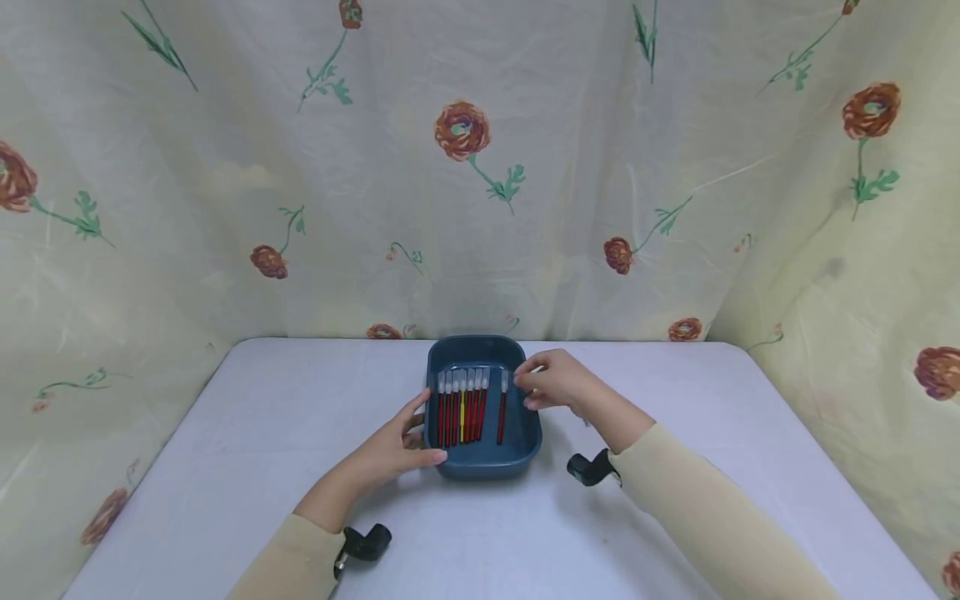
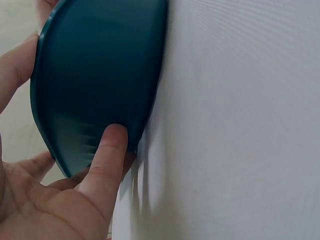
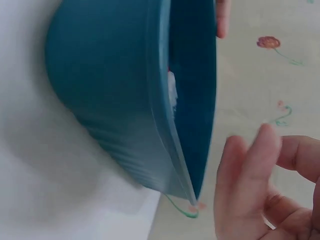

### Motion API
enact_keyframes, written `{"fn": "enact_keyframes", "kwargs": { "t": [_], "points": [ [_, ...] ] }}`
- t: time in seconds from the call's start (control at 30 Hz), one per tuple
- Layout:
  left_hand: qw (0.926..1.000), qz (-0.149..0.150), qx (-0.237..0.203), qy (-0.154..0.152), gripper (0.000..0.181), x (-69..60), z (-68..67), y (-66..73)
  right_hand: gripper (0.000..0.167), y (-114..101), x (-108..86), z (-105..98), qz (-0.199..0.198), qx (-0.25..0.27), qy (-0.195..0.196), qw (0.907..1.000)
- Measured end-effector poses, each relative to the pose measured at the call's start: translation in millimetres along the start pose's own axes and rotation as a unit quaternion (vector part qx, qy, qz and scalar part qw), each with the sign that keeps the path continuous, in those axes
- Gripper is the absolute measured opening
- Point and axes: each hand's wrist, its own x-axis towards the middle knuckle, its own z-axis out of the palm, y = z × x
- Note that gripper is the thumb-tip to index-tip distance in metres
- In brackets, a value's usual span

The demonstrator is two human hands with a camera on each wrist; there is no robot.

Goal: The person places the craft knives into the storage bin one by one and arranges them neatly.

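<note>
A blue plastic tray (image 1: 487,472) stands on the table, holding a row of slim red sticks (image 1: 447,417) with pale clear caps, like capped pens. One yellow stick (image 1: 462,417) is among them, and a single red stick (image 1: 501,417) lies apart on the right. My left hand (image 1: 390,446) holds the tray's left side, thumb at the front rim and other fingers along the outer wall; in the left wrist view a fingertip (image 2: 116,134) presses that wall. Beside the right rim hovers my right hand (image 1: 553,379), fingers loosely bent, with nothing visible between them.
A white cloth covers the table (image 1: 315,400). Behind and at both sides hangs a pale curtain (image 1: 540,250) with printed flowers. Each wrist carries a black camera mount, such as the right mount (image 1: 590,468) near the tray's right front.
</note>
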Motion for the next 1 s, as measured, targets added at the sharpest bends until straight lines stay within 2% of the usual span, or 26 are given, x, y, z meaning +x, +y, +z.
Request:
{"fn": "enact_keyframes", "kwargs": {
  "t": [0.27,0.4,0.73,1.0],
  "points": [
    [1.0,0.002,-0.005,-0.001,0.105,-1.4,0.3,0.9,0.027,10.4,-9.5,-17.0,-0.022,-0.061,0.018,0.9978],
    [1.0,0.001,-0.008,-0.002,0.106,-2.0,0.3,1.5,0.025,18.4,-10.8,-25.8,-0.03,-0.063,0.02,0.9974],
    [0.9999,-0.007,-0.001,0.011,0.106,-0.9,2.1,0.7,0.028,46.7,-9.2,-40.5,-0.022,-0.068,0.018,0.9973],
    [1.0,-0.007,-0.002,0.004,0.107,-0.7,0.9,-1.3,0.029,75.9,4.8,-48.1,-0.011,-0.071,0.029,0.997]
  ]
}}
